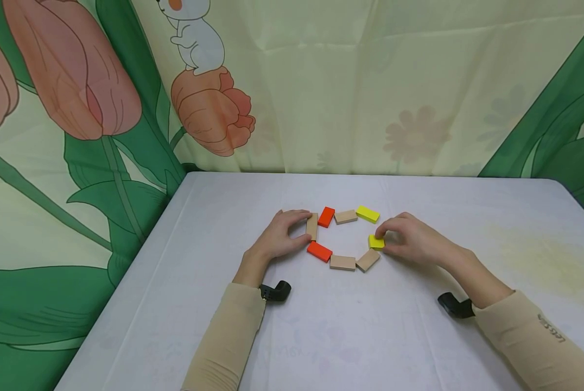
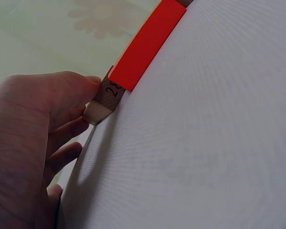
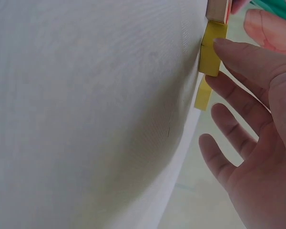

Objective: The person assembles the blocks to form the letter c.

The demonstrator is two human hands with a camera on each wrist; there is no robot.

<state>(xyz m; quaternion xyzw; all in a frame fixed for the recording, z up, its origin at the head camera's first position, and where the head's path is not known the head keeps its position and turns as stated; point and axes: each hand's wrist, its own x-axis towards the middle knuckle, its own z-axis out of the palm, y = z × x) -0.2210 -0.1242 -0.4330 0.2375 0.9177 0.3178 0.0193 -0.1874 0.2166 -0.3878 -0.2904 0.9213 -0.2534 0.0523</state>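
Small rectangular blocks lie in a ring on the white-covered table. At the ring's left side, my left hand (image 1: 283,233) holds a plain wooden block (image 1: 312,227) between thumb and index finger, at its near and far ends. Dark marks show on that block's side in the left wrist view. On the right side, my right hand (image 1: 411,239) pinches a yellow block (image 1: 376,243) with thumb and fingertips. In the right wrist view the other fingers stand apart from this yellow block (image 3: 210,59). A red block (image 2: 148,45) touches the wooden block under my left hand.
Another red block (image 1: 327,216), a wooden block (image 1: 346,217) and a second yellow block (image 1: 368,214) form the far side. Two wooden blocks, one flat-on (image 1: 343,263) and one angled (image 1: 368,260), form the near side. A printed curtain (image 1: 321,98) hangs behind the table (image 1: 346,336).
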